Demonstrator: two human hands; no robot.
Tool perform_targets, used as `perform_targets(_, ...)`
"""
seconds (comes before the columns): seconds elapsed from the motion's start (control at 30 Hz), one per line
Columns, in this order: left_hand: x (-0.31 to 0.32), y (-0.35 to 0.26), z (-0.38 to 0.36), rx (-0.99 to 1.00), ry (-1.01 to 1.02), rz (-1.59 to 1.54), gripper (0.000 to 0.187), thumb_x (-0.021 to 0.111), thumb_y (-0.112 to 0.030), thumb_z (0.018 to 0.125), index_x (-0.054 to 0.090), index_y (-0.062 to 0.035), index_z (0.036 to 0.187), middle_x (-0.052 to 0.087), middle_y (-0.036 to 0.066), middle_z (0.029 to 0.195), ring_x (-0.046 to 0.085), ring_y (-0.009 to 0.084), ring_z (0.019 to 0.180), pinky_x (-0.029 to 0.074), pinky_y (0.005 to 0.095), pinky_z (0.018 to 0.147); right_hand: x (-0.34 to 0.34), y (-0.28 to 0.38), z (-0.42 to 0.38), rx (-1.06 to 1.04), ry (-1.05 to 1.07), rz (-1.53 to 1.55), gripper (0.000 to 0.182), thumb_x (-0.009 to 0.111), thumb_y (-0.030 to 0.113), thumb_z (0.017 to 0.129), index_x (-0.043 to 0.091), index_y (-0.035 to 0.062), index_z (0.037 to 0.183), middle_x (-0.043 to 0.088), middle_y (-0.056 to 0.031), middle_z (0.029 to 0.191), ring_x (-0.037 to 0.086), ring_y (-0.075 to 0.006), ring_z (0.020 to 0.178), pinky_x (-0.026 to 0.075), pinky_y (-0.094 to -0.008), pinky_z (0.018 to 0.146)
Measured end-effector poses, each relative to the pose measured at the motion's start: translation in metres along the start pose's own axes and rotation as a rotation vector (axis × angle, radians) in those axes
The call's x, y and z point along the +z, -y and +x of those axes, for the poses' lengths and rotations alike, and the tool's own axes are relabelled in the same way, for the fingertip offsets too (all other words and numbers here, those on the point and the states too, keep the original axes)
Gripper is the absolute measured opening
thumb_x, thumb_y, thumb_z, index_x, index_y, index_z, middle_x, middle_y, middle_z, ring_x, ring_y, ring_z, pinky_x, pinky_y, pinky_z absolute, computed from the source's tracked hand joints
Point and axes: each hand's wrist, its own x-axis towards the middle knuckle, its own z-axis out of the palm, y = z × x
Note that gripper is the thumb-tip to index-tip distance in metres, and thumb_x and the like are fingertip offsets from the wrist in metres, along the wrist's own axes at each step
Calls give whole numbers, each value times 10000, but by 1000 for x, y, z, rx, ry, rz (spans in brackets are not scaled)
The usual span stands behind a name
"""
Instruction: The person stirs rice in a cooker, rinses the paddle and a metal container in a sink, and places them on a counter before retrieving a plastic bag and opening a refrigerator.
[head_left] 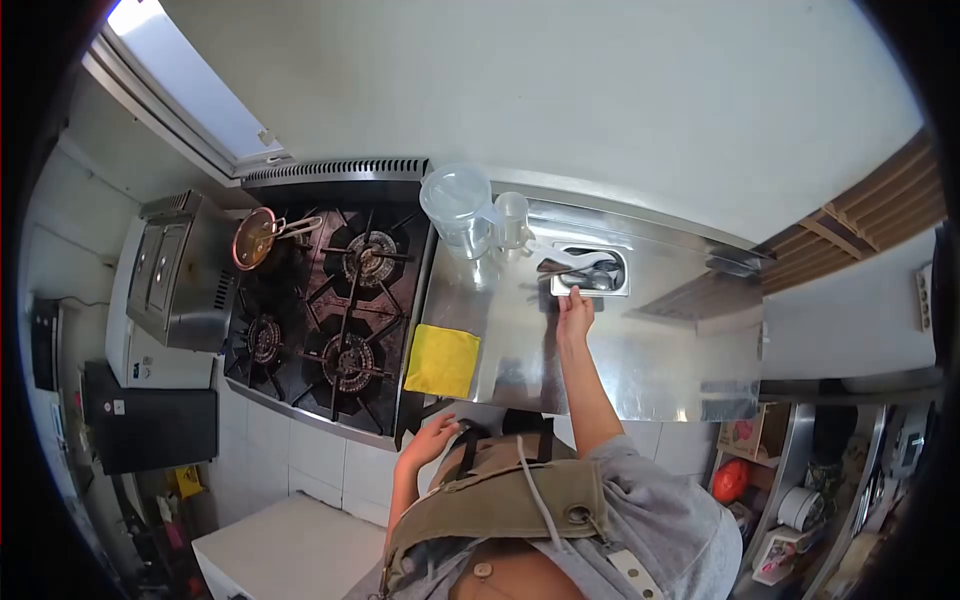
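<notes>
My right hand (574, 317) reaches over the steel counter (520, 370), its fingers closed on the near rim of a small metal tray (622, 285). Several utensils lie in that tray, among them a white-handled one (552, 254) that sticks out to the left. Down by the counter's front edge, next to the stove, my left hand (432, 440) hangs with its fingers apart and nothing in them. A folded yellow cloth (442, 361) lies on the counter just beyond it.
A large clear jug (457, 205) and a smaller clear one (511, 215) stand at the counter's back left. The black gas stove (345, 300) is to the left, with a copper-coloured pan (255, 238) at its back corner. Shelves (790, 500) stand at the lower right.
</notes>
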Motion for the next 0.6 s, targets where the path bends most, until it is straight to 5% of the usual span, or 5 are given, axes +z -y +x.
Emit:
perform_targets(0.3, 7, 27, -6, -59, -285, -239, 438, 515, -313, 895, 472, -57, 1249, 580, 151, 1104, 535, 217, 1037, 402, 312, 894, 23, -6, 80, -40, -119, 62, 126, 547, 48, 879, 439, 10, 825, 544, -100, 900, 588, -179, 833, 544, -307, 782)
perform_targets(0.6, 19, -2, 30, 37, -210, -257, 453, 506, -305, 903, 460, -21, 1253, 571, 158, 1131, 536, 209, 1052, 403, 297, 900, 31, -5, 107, 24, -153, -34, 114, 552, 55, 875, 451, 14, 845, 542, -99, 894, 594, -182, 800, 552, -298, 726)
